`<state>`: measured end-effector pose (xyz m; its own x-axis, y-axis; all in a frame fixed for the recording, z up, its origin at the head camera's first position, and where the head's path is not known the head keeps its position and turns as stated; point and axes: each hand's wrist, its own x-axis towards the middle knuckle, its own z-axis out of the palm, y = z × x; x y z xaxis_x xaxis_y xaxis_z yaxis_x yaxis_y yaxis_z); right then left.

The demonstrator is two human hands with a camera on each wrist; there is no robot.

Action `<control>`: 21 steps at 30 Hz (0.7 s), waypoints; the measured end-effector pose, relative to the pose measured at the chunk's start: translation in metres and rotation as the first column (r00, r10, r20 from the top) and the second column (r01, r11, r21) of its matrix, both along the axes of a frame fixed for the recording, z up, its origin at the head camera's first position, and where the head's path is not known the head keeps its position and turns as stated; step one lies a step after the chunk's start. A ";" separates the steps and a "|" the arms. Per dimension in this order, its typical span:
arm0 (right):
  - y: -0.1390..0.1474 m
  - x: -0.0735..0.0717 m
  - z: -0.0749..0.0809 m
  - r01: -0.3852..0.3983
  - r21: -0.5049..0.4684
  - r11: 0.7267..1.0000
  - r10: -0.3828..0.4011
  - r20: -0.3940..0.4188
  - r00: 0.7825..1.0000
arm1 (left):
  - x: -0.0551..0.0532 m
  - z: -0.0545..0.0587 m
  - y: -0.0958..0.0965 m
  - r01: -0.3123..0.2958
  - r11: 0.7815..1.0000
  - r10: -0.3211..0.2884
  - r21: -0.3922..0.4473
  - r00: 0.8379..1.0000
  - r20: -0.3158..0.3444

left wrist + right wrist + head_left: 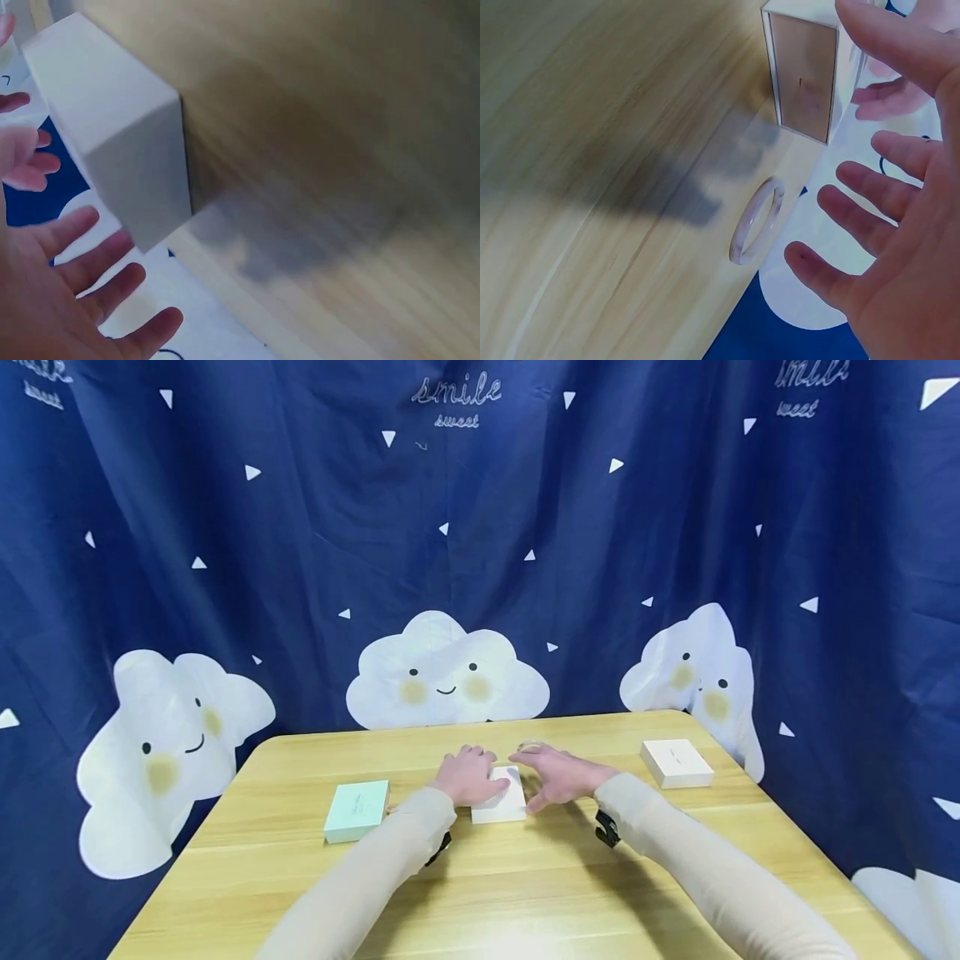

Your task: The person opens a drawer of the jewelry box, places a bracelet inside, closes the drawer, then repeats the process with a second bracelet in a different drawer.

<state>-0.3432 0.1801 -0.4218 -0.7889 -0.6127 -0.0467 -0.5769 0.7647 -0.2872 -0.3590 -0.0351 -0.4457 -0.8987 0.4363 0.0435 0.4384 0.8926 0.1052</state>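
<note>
A white box (pixel 498 807) lies on the wooden table between both hands. Over its left part reaches the left hand (pixel 468 777), its thumb overlapping the lid in the head view; in the left wrist view that hand's fingers (pixel 109 296) are spread and relaxed beside the box (pixel 139 150). At the box's right edge is the right hand (pixel 558 774), fingers loosely extended and thumb at the edge. The right wrist view shows a beige, white-framed side of the box (pixel 804 79). Just past the right fingertips lies a pale marbled bangle (pixel 740 253), partly hidden by that hand in the head view.
To the left, a mint-green box (pixel 358 808) stands on the table (pixel 487 893), with something small partly hidden by the left sleeve beside it. Another white box (pixel 677 763) sits near the right edge. Behind the table hangs a navy curtain (pixel 480 527) with clouds.
</note>
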 end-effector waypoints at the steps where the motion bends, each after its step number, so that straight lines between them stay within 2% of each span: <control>1: -0.001 -0.001 0.000 -0.004 0.008 1.000 0.004 -0.001 1.000 | 0.002 0.003 -0.003 0.010 1.000 -0.010 0.001 1.000 0.014; 6: -0.006 -0.002 -0.002 -0.018 0.037 0.999 0.019 -0.015 1.000 | 0.010 0.014 -0.011 0.052 0.998 -0.054 0.024 0.996 0.076; 9: -0.010 -0.002 -0.002 -0.026 0.037 0.999 0.027 -0.031 0.999 | 0.014 0.017 -0.015 0.074 0.997 -0.077 0.037 0.991 0.107; 14: -0.016 -0.005 -0.007 -0.026 0.050 0.998 0.028 -0.047 0.998 | 0.014 0.015 -0.020 0.098 0.994 -0.104 0.047 0.985 0.139; 21: -0.020 -0.005 -0.008 0.002 0.074 0.997 0.002 -0.048 0.999 | 0.011 0.010 -0.022 0.095 0.994 -0.102 0.054 0.984 0.146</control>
<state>-0.3487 0.1603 -0.4294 -0.7914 -0.6089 -0.0539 -0.5885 0.7829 -0.2018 -0.3478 -0.0573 -0.4359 -0.8492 0.5241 -0.0649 0.5007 0.8381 0.2165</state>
